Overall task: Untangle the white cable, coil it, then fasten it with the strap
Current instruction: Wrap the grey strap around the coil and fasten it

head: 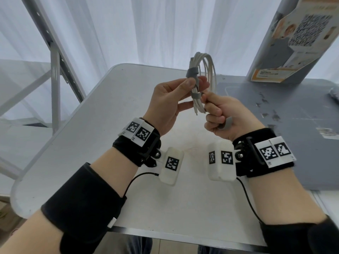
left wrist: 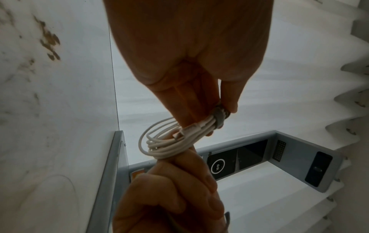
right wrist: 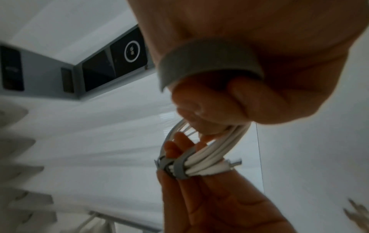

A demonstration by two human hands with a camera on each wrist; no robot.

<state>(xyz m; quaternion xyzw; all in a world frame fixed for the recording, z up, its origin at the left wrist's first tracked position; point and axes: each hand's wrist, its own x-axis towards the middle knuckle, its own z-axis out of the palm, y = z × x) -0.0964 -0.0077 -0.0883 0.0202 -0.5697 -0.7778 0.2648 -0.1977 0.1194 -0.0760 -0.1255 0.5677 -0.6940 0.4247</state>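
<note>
From the head view, the smooth white cable (head: 203, 77), coiled into round loops, is held above the pale table (head: 102, 114); the left hand (head: 170, 105) pinches the bundle where the flat grey strap (head: 193, 72) wraps it, while the right hand (head: 222, 114) clenches a loose strap end. A printed cardboard box (head: 293, 39) stands behind.

The left wrist view shows the fingers (left wrist: 191, 102) clamped on the strapped coil.

In the right wrist view, the matte strap band (right wrist: 207, 61) curls under the knuckles.

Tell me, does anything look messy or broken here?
The grey mat on the table has worn, flaky patches. The white cable looks neatly coiled, with the grey strap wound around it, held by both hands.
</note>
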